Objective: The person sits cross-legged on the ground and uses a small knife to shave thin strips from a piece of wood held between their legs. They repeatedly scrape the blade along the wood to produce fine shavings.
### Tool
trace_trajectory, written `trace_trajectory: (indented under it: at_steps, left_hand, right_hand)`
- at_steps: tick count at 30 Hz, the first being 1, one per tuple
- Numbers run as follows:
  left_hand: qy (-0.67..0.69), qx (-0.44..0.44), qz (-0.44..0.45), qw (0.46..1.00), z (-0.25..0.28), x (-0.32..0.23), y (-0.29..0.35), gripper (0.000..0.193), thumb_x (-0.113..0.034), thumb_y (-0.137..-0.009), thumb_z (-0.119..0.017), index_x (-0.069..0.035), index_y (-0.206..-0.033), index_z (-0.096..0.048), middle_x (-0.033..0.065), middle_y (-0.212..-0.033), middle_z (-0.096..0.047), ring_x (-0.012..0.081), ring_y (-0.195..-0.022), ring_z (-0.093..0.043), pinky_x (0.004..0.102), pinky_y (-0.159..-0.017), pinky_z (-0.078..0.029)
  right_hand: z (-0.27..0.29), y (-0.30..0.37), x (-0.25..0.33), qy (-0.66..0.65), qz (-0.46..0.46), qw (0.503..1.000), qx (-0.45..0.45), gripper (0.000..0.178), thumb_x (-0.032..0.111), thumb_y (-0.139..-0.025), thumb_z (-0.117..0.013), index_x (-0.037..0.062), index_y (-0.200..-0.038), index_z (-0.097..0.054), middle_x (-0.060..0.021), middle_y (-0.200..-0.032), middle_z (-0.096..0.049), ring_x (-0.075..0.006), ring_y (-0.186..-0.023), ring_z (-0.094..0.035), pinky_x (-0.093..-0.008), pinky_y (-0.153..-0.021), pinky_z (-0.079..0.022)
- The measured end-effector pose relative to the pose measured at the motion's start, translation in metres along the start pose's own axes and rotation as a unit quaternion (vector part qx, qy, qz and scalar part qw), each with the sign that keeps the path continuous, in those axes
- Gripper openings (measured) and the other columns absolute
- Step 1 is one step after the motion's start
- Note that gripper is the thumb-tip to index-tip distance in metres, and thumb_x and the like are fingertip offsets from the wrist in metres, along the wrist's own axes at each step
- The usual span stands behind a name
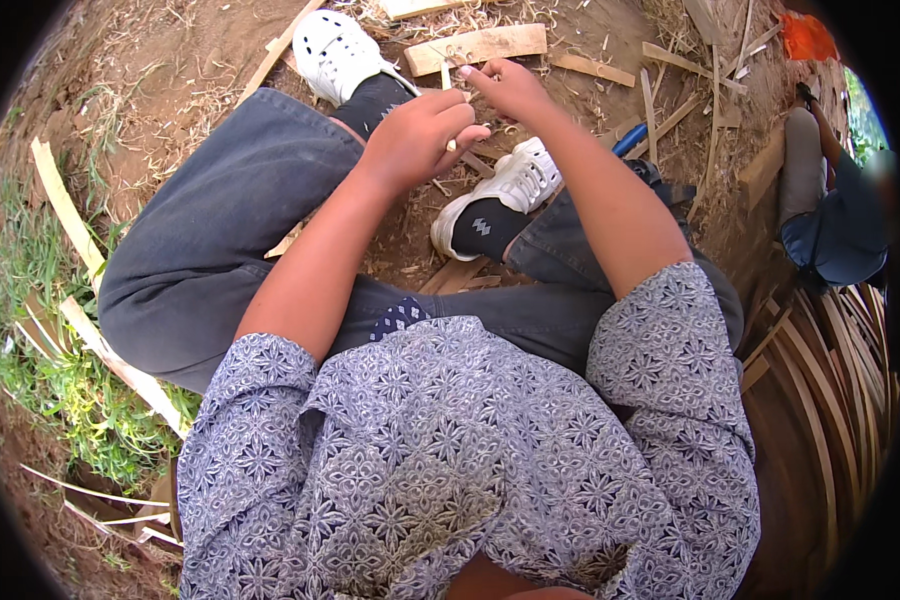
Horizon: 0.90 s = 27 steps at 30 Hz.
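Shaving-strewn earth [215,65] below the left hand [420,140]

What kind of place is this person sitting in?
Probably an outdoor woodworking spot, maybe a yard: there's bare brown dirt ground, a flat, pale wooden board lying on it, and leafy green grass on the left.

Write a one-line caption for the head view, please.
Left hand gripping a thin pale wood strip, right hand close by, near white clogs and scattered wood pieces.
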<state>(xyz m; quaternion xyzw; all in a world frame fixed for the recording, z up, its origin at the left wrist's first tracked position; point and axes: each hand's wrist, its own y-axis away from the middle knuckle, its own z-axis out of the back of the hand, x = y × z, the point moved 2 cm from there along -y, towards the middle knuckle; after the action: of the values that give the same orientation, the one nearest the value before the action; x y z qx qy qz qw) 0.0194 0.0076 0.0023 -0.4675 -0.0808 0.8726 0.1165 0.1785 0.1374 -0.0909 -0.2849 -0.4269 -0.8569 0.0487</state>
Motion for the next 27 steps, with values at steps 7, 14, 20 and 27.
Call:
trace_trajectory:
  at_steps: [7,14,20,27]
  left_hand:
    - [0.002,0.002,0.009,1.000,0.000,0.001,0.002,0.030,-0.024,-0.100,-0.063,-0.002,-0.082,-0.054,0.0141,-0.082,-0.052,0.0358,-0.075,-0.056,0.0444,-0.067,-0.048]
    - [0.005,-0.002,0.000,1.000,0.001,0.001,0.000,0.030,-0.023,-0.102,-0.061,-0.002,-0.082,-0.053,0.0140,-0.081,-0.051,0.0358,-0.075,-0.056,0.0445,-0.067,-0.047]
    - [0.009,0.007,0.006,1.000,-0.001,0.003,0.002,0.031,-0.025,-0.102,-0.062,-0.002,-0.083,-0.053,0.0138,-0.081,-0.052,0.0354,-0.075,-0.056,0.0445,-0.067,-0.047]
    - [0.005,0.000,0.001,1.000,0.001,0.003,0.001,0.030,-0.024,-0.101,-0.063,-0.002,-0.083,-0.054,0.0135,-0.081,-0.052,0.0351,-0.073,-0.056,0.0438,-0.066,-0.047]
  right_hand:
    - [0.019,0.023,0.017,0.022,0.064,0.997,0.045,0.054,0.059,-0.095,-0.068,0.0054,-0.088,-0.061,-0.0042,-0.061,-0.058,-0.0115,-0.049,-0.056,-0.0295,-0.043,-0.043]
    - [0.009,0.003,0.009,0.130,0.055,0.989,0.048,0.093,0.087,-0.089,-0.044,-0.0016,-0.083,-0.073,-0.0204,-0.076,-0.068,-0.0319,-0.081,-0.069,-0.0445,-0.078,-0.053]
    - [-0.010,-0.016,-0.010,0.134,0.074,0.988,0.026,0.101,0.089,-0.090,-0.035,-0.0045,-0.083,-0.074,-0.0268,-0.083,-0.070,-0.0387,-0.088,-0.070,-0.0491,-0.083,-0.053]
    - [-0.015,-0.026,-0.001,0.187,-0.012,0.981,0.043,0.103,0.088,-0.092,-0.031,-0.0049,-0.089,-0.076,-0.0264,-0.088,-0.072,-0.0371,-0.092,-0.072,-0.0501,-0.088,-0.053]
